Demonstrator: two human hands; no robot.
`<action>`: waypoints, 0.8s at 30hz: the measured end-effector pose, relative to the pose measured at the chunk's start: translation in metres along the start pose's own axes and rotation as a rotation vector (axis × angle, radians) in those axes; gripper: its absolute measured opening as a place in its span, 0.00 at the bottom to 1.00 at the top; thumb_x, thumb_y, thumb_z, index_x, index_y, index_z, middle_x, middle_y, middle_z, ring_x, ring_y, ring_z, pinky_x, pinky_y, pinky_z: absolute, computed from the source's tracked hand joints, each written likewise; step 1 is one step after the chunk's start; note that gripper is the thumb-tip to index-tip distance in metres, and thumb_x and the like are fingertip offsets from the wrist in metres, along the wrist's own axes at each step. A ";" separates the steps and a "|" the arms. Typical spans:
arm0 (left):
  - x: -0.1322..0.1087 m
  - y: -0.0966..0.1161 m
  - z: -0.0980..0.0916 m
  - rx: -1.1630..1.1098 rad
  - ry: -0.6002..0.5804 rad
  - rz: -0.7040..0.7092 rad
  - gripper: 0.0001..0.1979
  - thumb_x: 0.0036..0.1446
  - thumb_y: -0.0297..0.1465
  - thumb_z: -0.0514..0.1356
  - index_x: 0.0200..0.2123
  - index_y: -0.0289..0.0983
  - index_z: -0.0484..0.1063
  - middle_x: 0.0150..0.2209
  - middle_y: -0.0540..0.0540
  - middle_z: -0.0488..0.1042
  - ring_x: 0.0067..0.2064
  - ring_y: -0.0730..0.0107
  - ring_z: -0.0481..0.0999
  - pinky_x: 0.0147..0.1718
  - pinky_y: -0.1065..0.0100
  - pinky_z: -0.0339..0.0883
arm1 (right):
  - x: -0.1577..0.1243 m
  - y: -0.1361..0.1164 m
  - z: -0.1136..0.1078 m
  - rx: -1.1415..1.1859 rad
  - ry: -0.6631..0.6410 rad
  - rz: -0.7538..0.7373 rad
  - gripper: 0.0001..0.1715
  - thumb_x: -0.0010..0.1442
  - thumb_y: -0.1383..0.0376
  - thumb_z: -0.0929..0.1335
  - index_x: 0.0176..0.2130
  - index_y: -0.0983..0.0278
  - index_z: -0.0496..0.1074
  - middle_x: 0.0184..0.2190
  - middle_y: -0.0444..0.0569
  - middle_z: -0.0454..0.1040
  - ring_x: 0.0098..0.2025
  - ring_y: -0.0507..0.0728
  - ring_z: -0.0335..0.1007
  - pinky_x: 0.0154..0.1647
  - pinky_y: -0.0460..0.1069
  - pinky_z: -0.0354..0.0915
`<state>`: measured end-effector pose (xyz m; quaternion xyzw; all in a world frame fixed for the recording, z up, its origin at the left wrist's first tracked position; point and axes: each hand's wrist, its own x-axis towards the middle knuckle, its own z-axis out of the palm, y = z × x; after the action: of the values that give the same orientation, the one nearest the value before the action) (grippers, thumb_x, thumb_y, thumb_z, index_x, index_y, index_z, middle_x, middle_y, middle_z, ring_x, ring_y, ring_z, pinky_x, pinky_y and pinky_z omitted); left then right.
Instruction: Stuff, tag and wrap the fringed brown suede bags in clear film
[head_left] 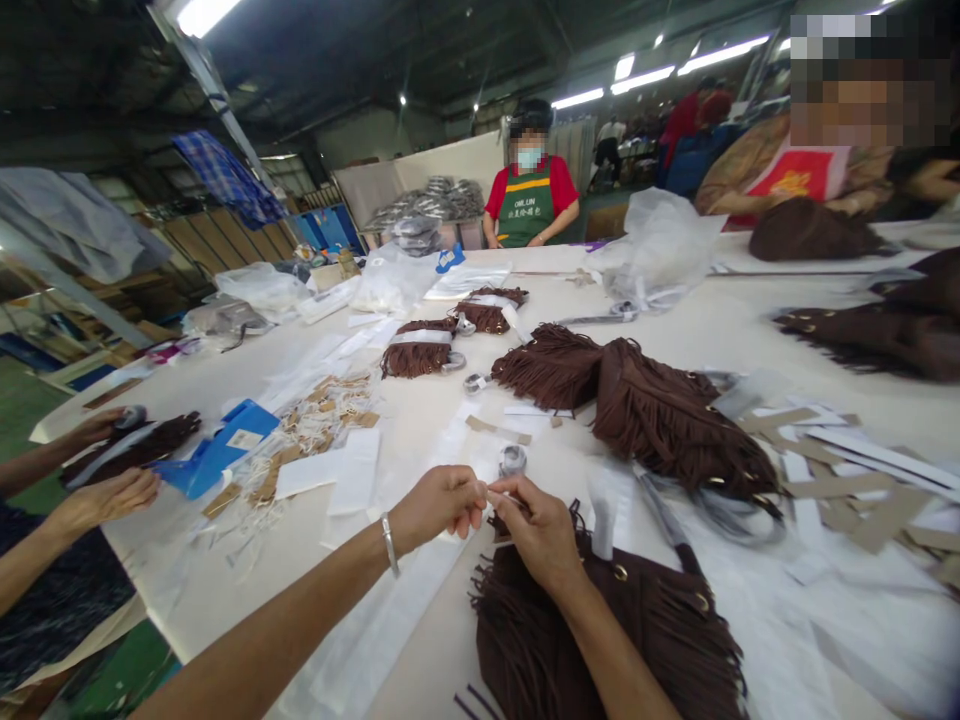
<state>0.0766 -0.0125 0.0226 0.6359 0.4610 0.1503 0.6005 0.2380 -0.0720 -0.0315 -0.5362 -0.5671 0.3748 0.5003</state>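
My left hand [444,502], with a silver bangle at the wrist, is closed, its thumb and fingertips pinched together. Close against it, my right hand [538,528] pinches at the same spot; whatever lies between the fingertips is too small to make out. Under my right hand and forearm lies a dark brown fringed bag [637,625] with brass eyelets. A grey wrapped strap [667,520] runs up from it, and a roll of clear wrapping [513,460] sits just beyond my hands.
More fringed bags [660,420] lie ahead on the white table [420,420]. Card strips [862,480] are heaped at right, strung tags [322,415] and a blue holder [229,450] at left. A co-worker's hands [112,500] work at far left; another person [532,200] is opposite.
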 end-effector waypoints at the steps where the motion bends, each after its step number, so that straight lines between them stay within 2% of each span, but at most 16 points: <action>1: 0.001 -0.001 -0.001 -0.046 -0.008 0.006 0.18 0.56 0.45 0.59 0.29 0.34 0.67 0.23 0.48 0.73 0.18 0.78 0.66 0.18 0.75 0.55 | 0.001 0.000 -0.001 -0.003 -0.003 0.000 0.13 0.63 0.56 0.65 0.37 0.60 0.75 0.22 0.40 0.68 0.23 0.49 0.61 0.25 0.44 0.56; 5: 0.006 -0.002 -0.006 -0.158 -0.038 0.018 0.18 0.51 0.42 0.65 0.29 0.33 0.68 0.25 0.46 0.75 0.20 0.79 0.67 0.18 0.76 0.56 | 0.003 0.000 -0.003 -0.038 -0.004 0.017 0.13 0.63 0.57 0.65 0.38 0.60 0.76 0.23 0.40 0.70 0.23 0.49 0.61 0.26 0.44 0.56; 10: 0.021 -0.016 -0.011 -0.213 -0.136 0.022 0.19 0.51 0.45 0.63 0.31 0.34 0.67 0.29 0.43 0.78 0.22 0.76 0.72 0.21 0.74 0.61 | 0.005 -0.002 -0.007 -0.079 0.031 0.095 0.13 0.61 0.55 0.66 0.36 0.62 0.74 0.19 0.39 0.64 0.22 0.49 0.56 0.25 0.44 0.53; 13: 0.035 -0.032 -0.012 -0.039 -0.043 -0.027 0.19 0.56 0.48 0.56 0.34 0.35 0.66 0.31 0.43 0.78 0.23 0.74 0.74 0.22 0.72 0.64 | 0.006 -0.005 -0.014 0.032 -0.028 0.205 0.14 0.60 0.55 0.67 0.35 0.62 0.72 0.18 0.38 0.58 0.22 0.48 0.51 0.24 0.44 0.50; 16: 0.050 -0.048 -0.008 0.169 0.099 -0.096 0.20 0.60 0.48 0.48 0.33 0.36 0.66 0.29 0.45 0.77 0.21 0.73 0.73 0.21 0.71 0.62 | 0.008 -0.008 -0.020 0.269 -0.208 0.363 0.15 0.59 0.53 0.67 0.33 0.63 0.69 0.17 0.35 0.52 0.19 0.47 0.43 0.20 0.44 0.43; 18: 0.058 -0.054 -0.003 0.242 0.128 -0.111 0.22 0.61 0.49 0.46 0.31 0.37 0.67 0.25 0.46 0.76 0.19 0.71 0.72 0.22 0.70 0.61 | 0.008 -0.006 -0.021 0.361 -0.294 0.440 0.16 0.59 0.52 0.67 0.33 0.62 0.67 0.16 0.34 0.50 0.18 0.46 0.39 0.18 0.44 0.39; 21: 0.065 -0.057 0.008 0.379 0.164 -0.108 0.23 0.57 0.51 0.52 0.25 0.38 0.66 0.22 0.45 0.74 0.26 0.63 0.75 0.27 0.66 0.62 | 0.010 0.006 -0.018 0.218 -0.257 0.454 0.14 0.60 0.54 0.65 0.34 0.62 0.67 0.16 0.35 0.55 0.18 0.47 0.44 0.19 0.43 0.43; 24: 0.063 -0.057 0.018 0.489 0.196 -0.100 0.18 0.51 0.47 0.60 0.26 0.38 0.68 0.28 0.40 0.76 0.36 0.53 0.76 0.32 0.64 0.61 | 0.012 0.020 -0.013 -0.038 -0.155 0.386 0.13 0.61 0.55 0.64 0.32 0.62 0.67 0.20 0.40 0.66 0.22 0.49 0.57 0.23 0.44 0.51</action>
<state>0.1007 0.0161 -0.0557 0.7208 0.5705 0.0652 0.3882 0.2562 -0.0583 -0.0461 -0.6137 -0.4977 0.4930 0.3641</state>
